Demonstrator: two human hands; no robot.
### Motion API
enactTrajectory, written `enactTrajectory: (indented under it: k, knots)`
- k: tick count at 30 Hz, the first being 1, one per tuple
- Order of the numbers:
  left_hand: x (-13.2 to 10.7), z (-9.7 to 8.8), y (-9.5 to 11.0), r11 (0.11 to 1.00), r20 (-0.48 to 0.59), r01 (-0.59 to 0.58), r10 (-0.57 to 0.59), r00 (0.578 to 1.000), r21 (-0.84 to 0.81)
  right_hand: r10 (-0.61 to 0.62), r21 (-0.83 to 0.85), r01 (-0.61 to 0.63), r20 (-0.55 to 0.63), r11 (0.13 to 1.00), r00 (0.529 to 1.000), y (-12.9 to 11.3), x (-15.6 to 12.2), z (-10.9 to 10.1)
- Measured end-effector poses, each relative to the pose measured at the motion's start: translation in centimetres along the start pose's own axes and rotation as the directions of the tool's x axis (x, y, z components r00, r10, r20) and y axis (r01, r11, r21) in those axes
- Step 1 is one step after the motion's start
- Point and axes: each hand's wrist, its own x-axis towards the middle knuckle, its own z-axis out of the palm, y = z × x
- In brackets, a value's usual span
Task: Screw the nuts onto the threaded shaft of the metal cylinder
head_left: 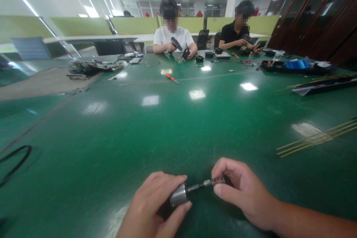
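Observation:
My left hand is closed round a silver metal cylinder just above the green tabletop. Out of the cylinder's right end runs a thin stepped shaft, dark near the cylinder and bright further along. Thumb and fingers of my right hand pinch a small coil spring at the shaft's far end. Whether the spring sits around the shaft or only touches its tip, I cannot tell. The cylinder's left end is hidden by my left hand.
Thin yellow rods lie at right, near a dark metal channel. An orange screwdriver lies mid-table. A black cable curves at left. Across the table, two people handle power drills, one drill beside small black boxes.

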Motion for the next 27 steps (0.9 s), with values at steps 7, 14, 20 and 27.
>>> enactTrajectory:
  k: [7,14,20,27]
  knots:
    - [0.2,-0.3,0.1,0.999,-0.062,0.043,-0.041,0.997,0.031,-0.023,-0.015,0.024,0.028,1.000,0.999,0.2,0.0,-0.1]
    - [-0.3,-0.4,0.1,0.964,-0.062,0.247,-0.254,0.965,-0.094,-0.009,-0.067,0.012,0.034,0.998,0.999,-0.1,-0.1,0.1]
    - [0.0,0.1,-0.2,0.838,-0.075,0.466,-0.504,0.861,-0.283,0.002,-0.108,0.005,0.062,0.994,0.998,-0.3,0.0,0.1]
    - [0.8,0.0,0.0,0.930,-0.099,0.345,-0.358,0.928,-0.126,-0.021,-0.159,0.028,0.043,0.987,0.999,-0.8,0.0,0.2]
